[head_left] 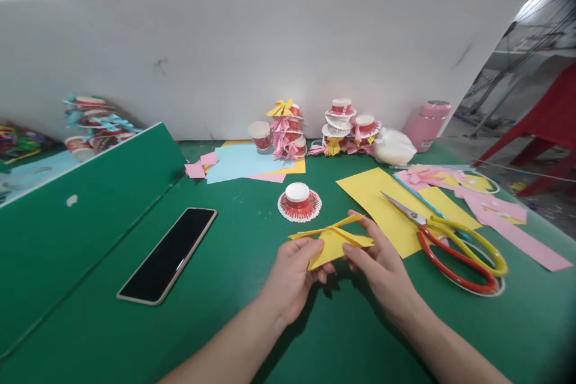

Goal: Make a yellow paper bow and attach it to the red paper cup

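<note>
Between my hands is a folded yellow paper piece [330, 243] with pointed flaps, held just above the green table. My left hand [294, 270] pinches its left side between thumb and fingers. On the other side, my right hand [378, 252] grips the right edge, thumb in front and fingers behind. Just beyond them stands a small paper-cup hat [299, 198], with a white top and a fringed red-and-white brim. To the right, scissors [443, 240] with red and yellow handles lie partly over a yellow paper sheet [369, 192].
A phone [168, 255] lies at left beside a green divider [90, 228]. Decorated cup stacks [288, 132], light blue paper [245, 162], a white bag [395, 146] and a pink bottle [427, 126] line the back. Pink paper strips [513, 231] lie at far right.
</note>
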A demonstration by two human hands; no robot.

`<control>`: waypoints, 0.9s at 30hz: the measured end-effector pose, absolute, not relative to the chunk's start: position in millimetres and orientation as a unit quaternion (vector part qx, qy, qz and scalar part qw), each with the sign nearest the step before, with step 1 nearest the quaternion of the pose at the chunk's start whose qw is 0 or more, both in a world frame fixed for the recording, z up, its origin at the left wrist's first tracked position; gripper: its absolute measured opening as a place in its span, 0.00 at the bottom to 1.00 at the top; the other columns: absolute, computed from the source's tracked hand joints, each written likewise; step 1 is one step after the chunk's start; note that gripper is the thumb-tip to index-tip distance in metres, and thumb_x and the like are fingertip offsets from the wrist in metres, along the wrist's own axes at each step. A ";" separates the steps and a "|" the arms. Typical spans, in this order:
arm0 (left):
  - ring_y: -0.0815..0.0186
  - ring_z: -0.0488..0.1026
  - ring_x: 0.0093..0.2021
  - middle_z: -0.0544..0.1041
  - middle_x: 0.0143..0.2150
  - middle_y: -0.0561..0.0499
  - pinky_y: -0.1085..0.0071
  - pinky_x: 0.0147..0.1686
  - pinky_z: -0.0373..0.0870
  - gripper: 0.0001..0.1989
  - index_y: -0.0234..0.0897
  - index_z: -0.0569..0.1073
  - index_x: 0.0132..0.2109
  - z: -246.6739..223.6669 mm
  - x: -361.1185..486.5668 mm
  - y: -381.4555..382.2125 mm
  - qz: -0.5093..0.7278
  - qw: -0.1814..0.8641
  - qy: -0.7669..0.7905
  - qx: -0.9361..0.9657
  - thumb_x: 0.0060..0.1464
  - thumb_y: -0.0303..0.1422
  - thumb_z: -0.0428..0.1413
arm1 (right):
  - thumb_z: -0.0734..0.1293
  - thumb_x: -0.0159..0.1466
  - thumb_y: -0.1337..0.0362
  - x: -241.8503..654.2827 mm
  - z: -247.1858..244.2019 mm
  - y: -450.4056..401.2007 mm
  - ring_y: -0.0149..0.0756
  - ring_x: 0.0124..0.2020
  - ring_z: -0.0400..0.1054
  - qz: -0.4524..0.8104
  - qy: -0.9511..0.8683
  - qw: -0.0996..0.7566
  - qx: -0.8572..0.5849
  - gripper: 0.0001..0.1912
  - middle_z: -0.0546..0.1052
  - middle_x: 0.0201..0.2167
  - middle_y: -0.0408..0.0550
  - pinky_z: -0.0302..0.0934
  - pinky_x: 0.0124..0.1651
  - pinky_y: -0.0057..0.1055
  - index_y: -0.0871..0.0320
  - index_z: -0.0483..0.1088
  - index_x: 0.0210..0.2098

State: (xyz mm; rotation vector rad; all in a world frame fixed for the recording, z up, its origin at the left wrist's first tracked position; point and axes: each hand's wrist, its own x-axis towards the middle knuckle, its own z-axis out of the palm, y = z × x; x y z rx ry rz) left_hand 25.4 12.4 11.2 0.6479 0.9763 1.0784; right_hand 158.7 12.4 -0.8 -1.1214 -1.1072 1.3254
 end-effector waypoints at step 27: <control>0.78 0.63 0.19 0.70 0.22 0.55 0.79 0.20 0.57 0.10 0.31 0.72 0.27 5.2 26.0 14.9 0.479 0.715 0.430 0.271 0.37 0.30 0.64 | 0.69 0.51 0.58 154.6 -1.6 14.7 0.34 0.25 0.68 0.546 -0.447 0.529 -0.471 0.37 0.72 0.28 0.43 0.63 0.28 0.30 0.56 0.50 0.56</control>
